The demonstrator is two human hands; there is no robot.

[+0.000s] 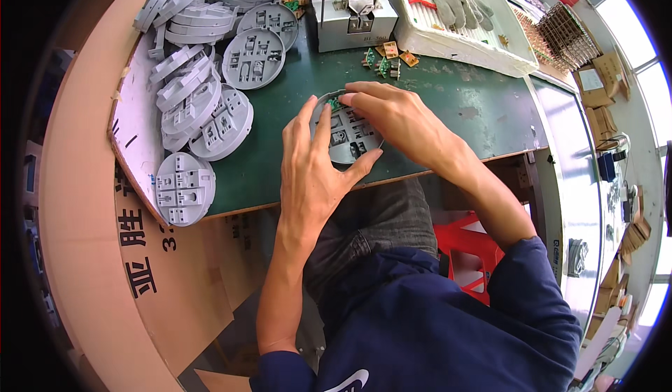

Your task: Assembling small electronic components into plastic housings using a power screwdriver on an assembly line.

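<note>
A round grey plastic housing with moulded compartments lies near the front edge of the green workbench. My left hand curves around its left side, with the thumb at the near rim and the fingers at the left rim. From the right, my right hand reaches across the far rim, fingers bent over it. Its fingertips meet at a small green circuit board inside the housing's far left part. Whether they pinch that board or only press it is hidden.
Similar grey housings are piled at the left. A grey metal fixture stands at the back. Before it lie several small circuit boards. A white foam tray holds work gloves. A red stool is under the bench.
</note>
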